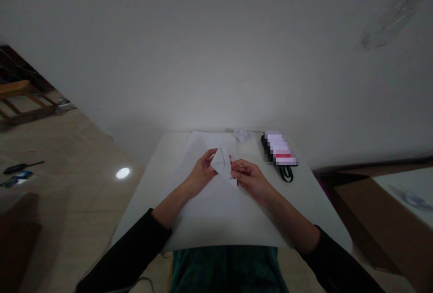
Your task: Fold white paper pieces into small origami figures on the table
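Head view: what are the hands doing?

Left hand (202,172) and right hand (251,180) both pinch a folded paper (222,162) between their fingers, at twelve o'clock, above a flat sheet (209,207) on the tabletop (142,211).

What could go wrong?

My guess: a slack pinch could let the fold spring open or drop the paper, and slipping fingers could skew a crease.

Containers?

None I'm sure of. A blurred packet (279,148) at two o'clock, beside a black cord (286,174), might be one; what it holds can't be told.
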Action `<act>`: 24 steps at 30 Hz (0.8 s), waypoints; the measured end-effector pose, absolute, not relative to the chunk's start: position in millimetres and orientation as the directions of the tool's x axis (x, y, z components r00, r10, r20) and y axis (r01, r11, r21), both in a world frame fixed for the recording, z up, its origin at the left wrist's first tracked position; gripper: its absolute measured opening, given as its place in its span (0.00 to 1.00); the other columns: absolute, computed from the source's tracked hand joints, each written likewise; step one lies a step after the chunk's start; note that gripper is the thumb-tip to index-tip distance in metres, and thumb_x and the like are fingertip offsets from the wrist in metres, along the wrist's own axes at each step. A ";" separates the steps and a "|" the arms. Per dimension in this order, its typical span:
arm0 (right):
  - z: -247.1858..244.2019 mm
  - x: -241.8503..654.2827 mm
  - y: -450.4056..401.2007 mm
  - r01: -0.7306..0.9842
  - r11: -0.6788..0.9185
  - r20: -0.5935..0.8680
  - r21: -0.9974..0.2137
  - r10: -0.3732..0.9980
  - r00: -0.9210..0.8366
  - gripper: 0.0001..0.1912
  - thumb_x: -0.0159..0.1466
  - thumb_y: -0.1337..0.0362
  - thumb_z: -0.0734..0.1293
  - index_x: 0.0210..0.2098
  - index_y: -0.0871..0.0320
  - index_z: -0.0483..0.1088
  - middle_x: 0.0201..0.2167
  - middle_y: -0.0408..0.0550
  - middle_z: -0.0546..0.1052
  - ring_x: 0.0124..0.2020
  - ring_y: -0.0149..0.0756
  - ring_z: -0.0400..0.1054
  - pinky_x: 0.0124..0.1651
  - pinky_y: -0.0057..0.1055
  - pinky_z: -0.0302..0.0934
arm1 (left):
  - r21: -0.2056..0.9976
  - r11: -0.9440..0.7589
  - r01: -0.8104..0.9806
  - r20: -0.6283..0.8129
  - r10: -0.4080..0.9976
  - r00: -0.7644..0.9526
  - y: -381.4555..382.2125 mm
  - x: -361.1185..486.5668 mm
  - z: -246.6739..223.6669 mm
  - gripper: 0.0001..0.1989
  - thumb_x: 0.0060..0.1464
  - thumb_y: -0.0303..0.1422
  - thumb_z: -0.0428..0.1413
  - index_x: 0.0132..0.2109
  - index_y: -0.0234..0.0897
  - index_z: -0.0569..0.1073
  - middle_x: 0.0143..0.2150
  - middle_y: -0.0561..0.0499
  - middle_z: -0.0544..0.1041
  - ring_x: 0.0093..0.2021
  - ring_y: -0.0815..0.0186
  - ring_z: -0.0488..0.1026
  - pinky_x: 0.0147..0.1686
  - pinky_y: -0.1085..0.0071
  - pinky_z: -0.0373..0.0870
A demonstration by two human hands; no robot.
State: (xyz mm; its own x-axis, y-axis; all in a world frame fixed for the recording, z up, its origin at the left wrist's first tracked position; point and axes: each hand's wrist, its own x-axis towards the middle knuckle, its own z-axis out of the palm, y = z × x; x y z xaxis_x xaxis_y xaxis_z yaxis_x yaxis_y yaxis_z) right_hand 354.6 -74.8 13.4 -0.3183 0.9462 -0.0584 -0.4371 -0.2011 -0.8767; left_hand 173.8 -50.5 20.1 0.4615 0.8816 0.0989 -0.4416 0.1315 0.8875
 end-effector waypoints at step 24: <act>4.2 357.5 -71.4 -0.383 -0.099 0.047 -0.919 0.934 -0.355 0.14 0.54 0.61 0.75 0.40 0.53 0.75 0.31 0.42 0.78 0.30 0.31 0.69 0.36 0.30 0.59 | 0.922 0.169 -0.349 0.021 0.877 0.480 -57.0 174.9 27.4 0.39 0.35 0.36 0.72 0.57 0.41 0.70 0.45 0.47 0.75 0.47 0.57 0.73 0.50 0.63 0.66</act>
